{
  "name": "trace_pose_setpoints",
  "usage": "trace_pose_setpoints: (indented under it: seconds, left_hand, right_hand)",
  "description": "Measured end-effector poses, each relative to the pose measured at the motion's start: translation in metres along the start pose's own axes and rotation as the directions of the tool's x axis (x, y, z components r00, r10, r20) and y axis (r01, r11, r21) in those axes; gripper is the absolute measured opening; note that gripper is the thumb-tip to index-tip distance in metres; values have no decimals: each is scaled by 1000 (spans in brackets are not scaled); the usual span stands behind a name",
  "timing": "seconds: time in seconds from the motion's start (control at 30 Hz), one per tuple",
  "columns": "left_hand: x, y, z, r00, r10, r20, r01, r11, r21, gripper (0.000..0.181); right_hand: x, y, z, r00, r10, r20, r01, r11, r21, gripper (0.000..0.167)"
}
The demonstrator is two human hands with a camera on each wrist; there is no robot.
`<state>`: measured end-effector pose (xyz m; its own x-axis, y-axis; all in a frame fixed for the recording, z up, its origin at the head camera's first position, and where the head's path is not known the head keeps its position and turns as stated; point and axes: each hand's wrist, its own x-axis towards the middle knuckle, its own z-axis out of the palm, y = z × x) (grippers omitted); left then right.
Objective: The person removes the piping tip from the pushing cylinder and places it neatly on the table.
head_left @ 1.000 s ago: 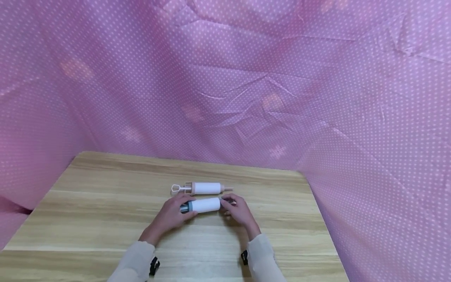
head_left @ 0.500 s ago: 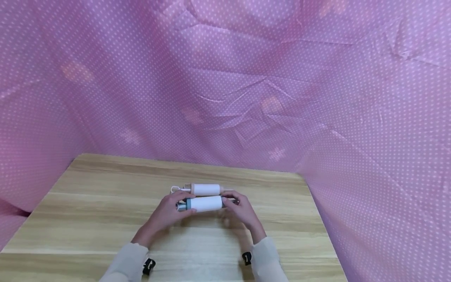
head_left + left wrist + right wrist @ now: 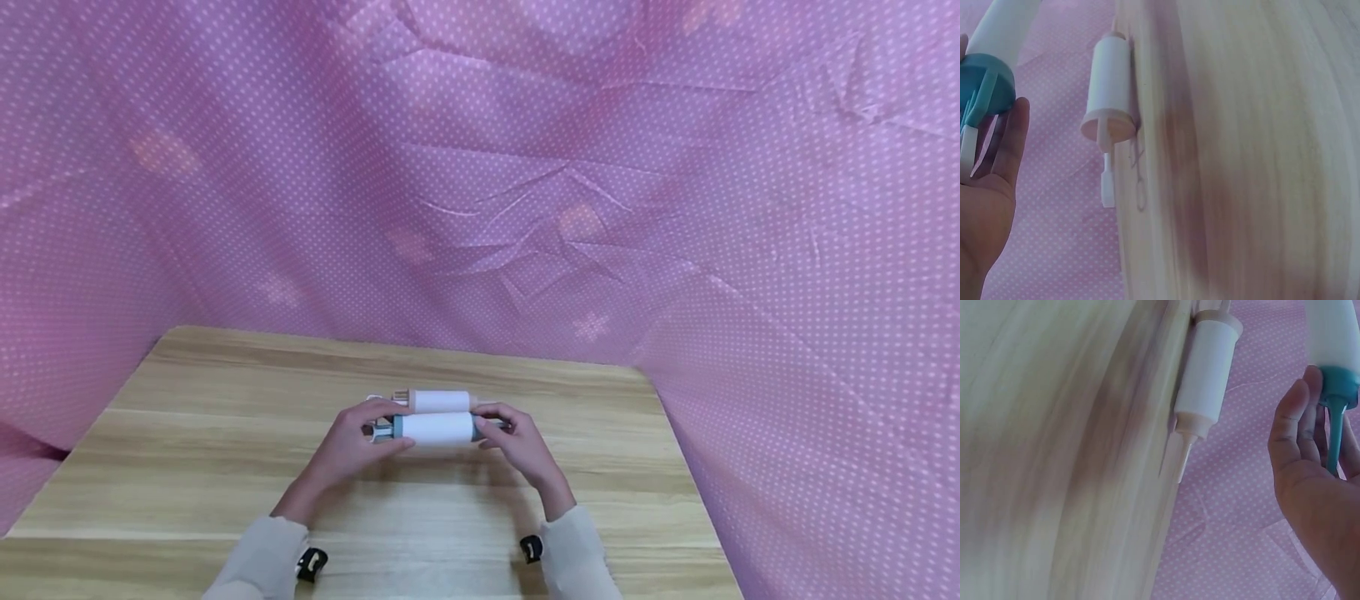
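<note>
A large teal-and-white syringe is held level above the table between both hands. My left hand grips its teal collar at the plunger end, fingers and thumb on opposite sides. At the other end, my right hand holds the teal tip with curled fingers. A second syringe, white with pale pink ends, lies on the table just behind. Its plunger handle points left, and its thin nozzle points right. The front syringe and the hands partly cover it in the head view.
The wood-grain table spreads out around the hands. Pink dotted cloth hangs behind it and along both sides. Each wrist carries a small black device below a pale sleeve.
Both hands have raised the teal-and-white syringe toward the head camera, and it now looks bigger and overlaps the pink-ended one more. The forearms have spread slightly apart. The pink-ended syringe stays put.
</note>
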<state>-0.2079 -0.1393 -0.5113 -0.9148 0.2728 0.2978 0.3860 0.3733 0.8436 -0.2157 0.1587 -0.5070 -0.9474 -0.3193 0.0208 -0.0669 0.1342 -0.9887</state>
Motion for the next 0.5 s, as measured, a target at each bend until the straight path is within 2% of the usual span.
trace_pose_setpoints:
  seconds: [0.33, 0.5]
  left_hand:
    - [-3, 9, -11, 1000, 18, -9, -18, 997, -72, 44]
    - [-6, 15, -16, 999, 26, -32, -28, 997, -71, 36]
  right_hand:
    - [-7, -17, 7, 1000, -2, 6, 2, 999, 44, 31]
    - [-11, -27, 13, 1000, -26, -2, 26, 998, 58, 28]
